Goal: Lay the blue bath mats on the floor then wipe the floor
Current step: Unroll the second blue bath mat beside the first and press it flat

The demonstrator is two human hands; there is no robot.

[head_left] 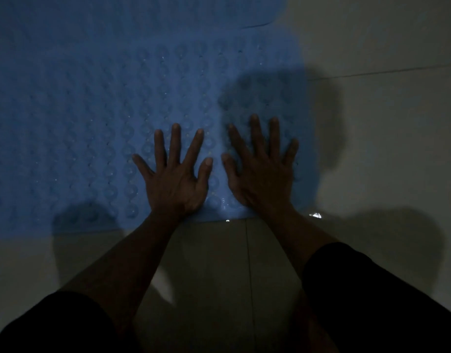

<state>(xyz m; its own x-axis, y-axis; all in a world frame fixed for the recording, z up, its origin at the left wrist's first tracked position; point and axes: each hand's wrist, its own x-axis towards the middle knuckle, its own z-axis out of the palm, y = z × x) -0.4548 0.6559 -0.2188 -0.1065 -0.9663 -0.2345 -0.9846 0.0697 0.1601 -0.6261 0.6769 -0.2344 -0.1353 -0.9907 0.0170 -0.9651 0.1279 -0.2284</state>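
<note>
Pressing down is the step in hand, judging by how things lie. Pale tiled floor (385, 154) fills the right side and the near edge of the view, with small wet glints just beside the mat's near corner. On it lies the blue bath mat (97, 128), bubble-textured and flat, its near edge running just ahead of the wrists; a second blue mat (219, 14) shows beyond it at the top, the two apparently overlapping. Both palms rest on the near right part of the first mat: the left hand (176, 182) and the right hand (261, 179), each grip released, fingers straight and spread, grasping nothing. To do this well, I would lean weight evenly through both palms and work outward toward the edges, so the mat seats on the damp tile without lifting.
</note>
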